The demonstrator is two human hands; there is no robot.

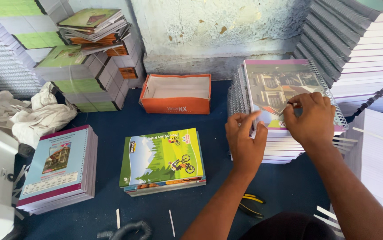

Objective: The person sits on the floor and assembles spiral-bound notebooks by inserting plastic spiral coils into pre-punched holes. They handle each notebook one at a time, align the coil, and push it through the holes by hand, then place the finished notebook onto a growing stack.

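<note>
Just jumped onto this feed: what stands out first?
Both hands, the left hand and right hand, work on the top spiral notebook of a stack at right. At centre lies a green-covered book stack, with an open orange box behind it against the wall.

Open orange cardboard box with white lining against the back wall; printed label on its front

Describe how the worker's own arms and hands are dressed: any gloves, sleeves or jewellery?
Both are bare: the left hand and right hand wear no gloves, and no rings, watch or bands show. The forearms are uncovered all the way to the frame edge, with no sleeves visible.
</note>
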